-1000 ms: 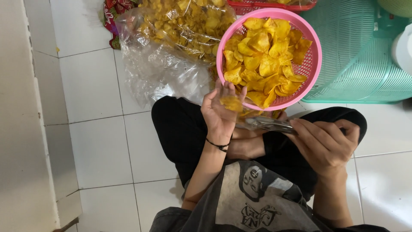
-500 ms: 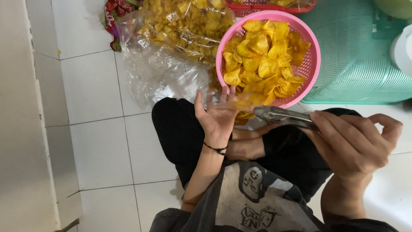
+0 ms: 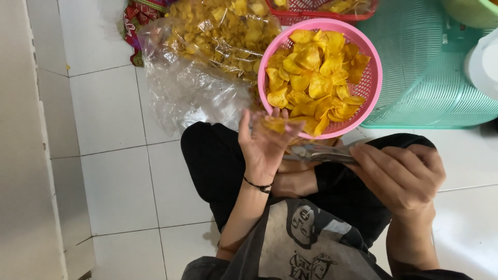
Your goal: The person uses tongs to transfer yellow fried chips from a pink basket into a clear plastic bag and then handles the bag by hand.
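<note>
A round pink basket [image 3: 371,88] full of yellow chips [image 3: 316,78] sits in front of my lap. My left hand [image 3: 264,142] is palm up at the basket's near rim, holding a small clear plastic bag with a few chips [image 3: 274,124] in it. My right hand [image 3: 399,176] grips metal tongs [image 3: 319,152], whose tips point left toward my left hand, just under the basket's rim.
A large clear plastic bag of yellow chips [image 3: 218,31] lies on the white tiled floor [image 3: 114,155] at the upper left. A green mesh basket [image 3: 430,67] stands to the right, a red basket [image 3: 306,10] behind. My black-trousered legs are crossed below.
My right hand has come down and left with the tongs, back toward my left hand. My left hand has curled around the small bag of chips.
</note>
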